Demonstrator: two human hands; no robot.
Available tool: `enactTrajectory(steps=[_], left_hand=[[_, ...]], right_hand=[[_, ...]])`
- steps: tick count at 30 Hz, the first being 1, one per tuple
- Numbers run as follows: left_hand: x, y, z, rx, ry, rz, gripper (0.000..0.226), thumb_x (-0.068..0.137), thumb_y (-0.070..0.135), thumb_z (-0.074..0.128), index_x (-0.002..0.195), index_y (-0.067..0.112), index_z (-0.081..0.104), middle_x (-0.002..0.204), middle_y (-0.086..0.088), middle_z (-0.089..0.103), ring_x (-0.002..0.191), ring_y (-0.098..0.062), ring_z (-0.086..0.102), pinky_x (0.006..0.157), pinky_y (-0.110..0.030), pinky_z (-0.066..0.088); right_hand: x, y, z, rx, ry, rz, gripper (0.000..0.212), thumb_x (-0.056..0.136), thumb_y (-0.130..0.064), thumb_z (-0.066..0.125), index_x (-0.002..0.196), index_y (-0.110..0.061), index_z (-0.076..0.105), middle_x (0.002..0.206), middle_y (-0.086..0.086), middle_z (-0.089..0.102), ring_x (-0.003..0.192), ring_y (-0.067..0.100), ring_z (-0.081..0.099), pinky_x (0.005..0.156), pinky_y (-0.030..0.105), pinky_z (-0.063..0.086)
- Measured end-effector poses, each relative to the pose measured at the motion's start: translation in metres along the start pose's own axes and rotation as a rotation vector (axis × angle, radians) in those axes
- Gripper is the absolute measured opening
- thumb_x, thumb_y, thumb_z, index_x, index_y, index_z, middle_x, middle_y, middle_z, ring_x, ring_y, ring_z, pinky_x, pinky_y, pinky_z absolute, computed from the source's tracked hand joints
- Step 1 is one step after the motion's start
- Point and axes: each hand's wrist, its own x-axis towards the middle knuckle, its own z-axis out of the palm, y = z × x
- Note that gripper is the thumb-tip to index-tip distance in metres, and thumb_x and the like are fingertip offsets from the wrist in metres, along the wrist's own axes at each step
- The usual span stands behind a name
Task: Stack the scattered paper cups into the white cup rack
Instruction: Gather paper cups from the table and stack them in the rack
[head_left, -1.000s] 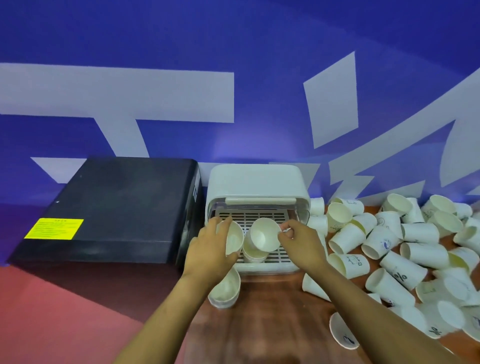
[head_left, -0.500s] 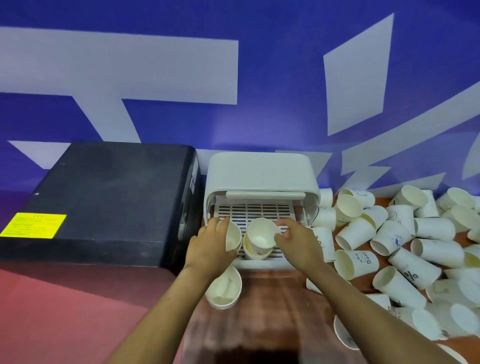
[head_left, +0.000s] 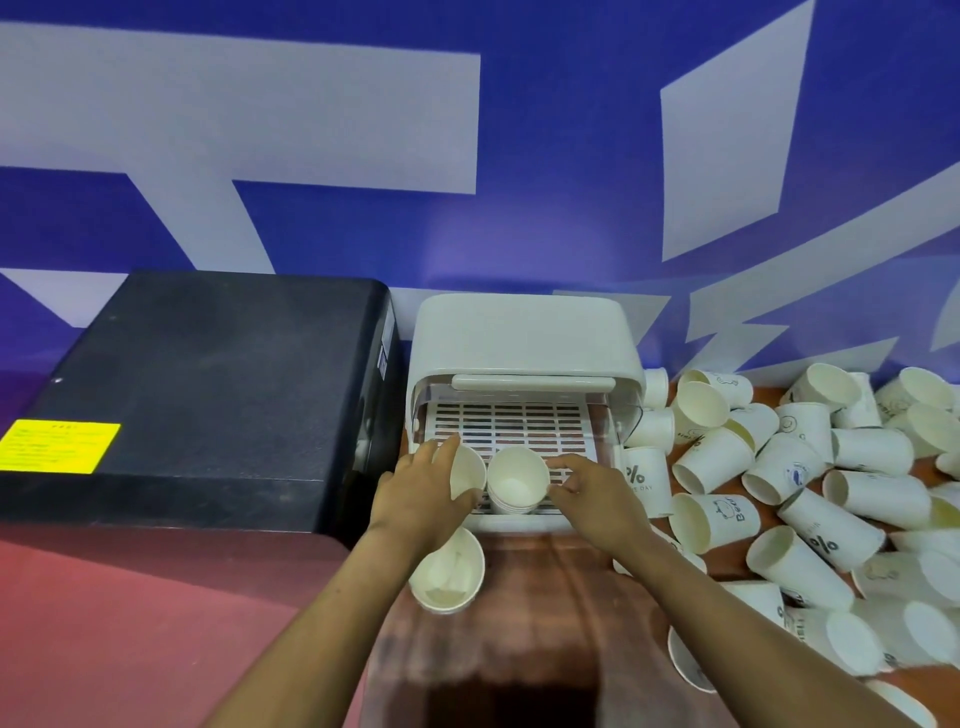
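A blue wall with pale grey shapes backs a brown wooden tabletop (head_left: 545, 597), where the white plastic cup rack (head_left: 524, 338) stands with its slatted tray drawn out toward the person. On that tray, at its front edge, sits a short nested stack of white paper cups (head_left: 517, 480), mouths up. The right hand (head_left: 597, 499) rests just right of the stack, fingertips at its rim, fingers loosely curved; whether it grips or only steadies, I cannot tell. The left hand (head_left: 421, 488), just left of the stack, holds a single white paper cup (head_left: 465, 470) tilted on its side, mouth toward the stack. Another open white cup (head_left: 449, 569) stands in front of the rack, below the left wrist. To the rack's right lies the heap of scattered white paper cups (head_left: 810, 499); to its left, a black box with a yellow label (head_left: 197, 395).

The stack likely sits near the tray's lip, so a sideways push while nesting the held cup could tip it off; squeezing the thin paper could also jam the cups crooked.
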Motion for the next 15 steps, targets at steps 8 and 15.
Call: enactTrajectory(steps=[8,15], left_hand=[[-0.026,0.016,-0.014,-0.092,0.163,0.169,0.063,0.092,0.041,0.050,0.148,0.027,0.024,0.150,0.008,0.032,0.136,-0.019,0.033,0.108,-0.037,0.031],[-0.067,0.053,-0.005,-0.138,0.279,0.461,0.046,0.089,0.030,0.054,0.134,0.026,0.046,0.133,0.007,0.049,0.120,-0.018,0.045,0.100,-0.035,0.039]], right_hand=[[-0.021,0.015,-0.014,0.005,0.031,-0.016,0.023,0.088,-0.023,0.058,0.111,-0.027,0.062,0.077,-0.015,0.056,0.087,0.012,0.059,0.077,0.026,0.043],[-0.068,0.055,-0.045,-0.003,0.123,0.070,0.016,0.089,-0.024,0.057,0.103,-0.024,0.065,0.087,-0.008,0.060,0.086,0.012,0.057,0.073,0.027,0.043]])
